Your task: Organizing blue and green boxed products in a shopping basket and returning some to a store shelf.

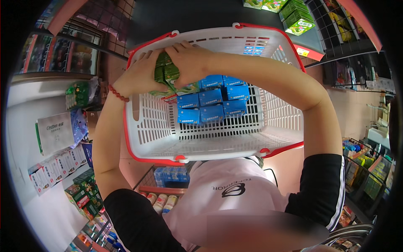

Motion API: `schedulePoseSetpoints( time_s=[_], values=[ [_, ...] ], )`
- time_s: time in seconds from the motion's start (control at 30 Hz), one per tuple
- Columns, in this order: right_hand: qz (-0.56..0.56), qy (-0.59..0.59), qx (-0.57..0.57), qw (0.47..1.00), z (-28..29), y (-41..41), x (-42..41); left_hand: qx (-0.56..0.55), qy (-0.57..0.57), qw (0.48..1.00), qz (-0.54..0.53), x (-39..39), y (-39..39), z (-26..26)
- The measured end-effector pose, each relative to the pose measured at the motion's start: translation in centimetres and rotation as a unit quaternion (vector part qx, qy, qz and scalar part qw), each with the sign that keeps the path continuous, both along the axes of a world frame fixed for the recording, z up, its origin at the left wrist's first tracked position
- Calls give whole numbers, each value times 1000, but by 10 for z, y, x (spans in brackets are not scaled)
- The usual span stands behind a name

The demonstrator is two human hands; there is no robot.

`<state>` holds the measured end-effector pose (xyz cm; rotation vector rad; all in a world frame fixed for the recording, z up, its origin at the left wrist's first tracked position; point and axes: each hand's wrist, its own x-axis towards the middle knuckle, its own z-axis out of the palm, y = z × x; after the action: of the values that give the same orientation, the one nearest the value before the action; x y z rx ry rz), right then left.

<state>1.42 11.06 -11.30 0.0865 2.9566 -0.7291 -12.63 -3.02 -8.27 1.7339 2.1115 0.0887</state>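
Note:
A white plastic shopping basket [217, 148] with a red rim stands before me. Near its far left corner, my left hand [143, 74] and my right hand [190, 61] are closed around green drink cartons [167, 71], one hand on each side. A red bead bracelet circles my left wrist. Several blue cartons [211, 112] stand in rows on the basket's slotted floor, close to the far side. Other green cartons lie partly hidden beneath and beside my hands. The basket's red handles are folded down along its rim.
Beyond the basket is a dark shelf [201, 15] with green cartons [297, 23] at its right end. Wire mesh racks flank it. Stacked boxes [55, 134] and bottles [77, 94] stand at the left; goods racks [368, 163] stand at the right. Behind me are shelved cans [160, 201].

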Motion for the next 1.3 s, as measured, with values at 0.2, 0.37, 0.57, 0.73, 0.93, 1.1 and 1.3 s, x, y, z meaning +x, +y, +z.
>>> schedulePoseSetpoints(
  time_s=[0.2, 0.37, 0.57, 0.73, 0.93, 1.1, 1.3],
  values=[
    [16, 0, 50, 999, 0, 1, -1, 29, -9, 1000, 7, -2, -5, -9],
    [55, 23, 19, 998, 16, 23, 18, 40, 21, 999, -12, 6, -5, 17],
    [-5, 16, -44, 999, 64, 87, 81, 61, 26, 996, -67, 26, 12, 49],
    [-169, -3, 93, 981, 102, 164, 148, 137, -3, 976, -170, 42, 55, 55],
    [-362, -203, 195, 889, 108, 234, 195, 149, 21, 970, -193, 65, 141, 63],
    [-325, -204, 263, 885, 86, 264, 188, 39, 14, 990, -133, 93, 190, 82],
    [-278, -154, 198, 927, 60, 272, 191, 39, 150, 981, -115, 98, 273, 62]
  ],
)
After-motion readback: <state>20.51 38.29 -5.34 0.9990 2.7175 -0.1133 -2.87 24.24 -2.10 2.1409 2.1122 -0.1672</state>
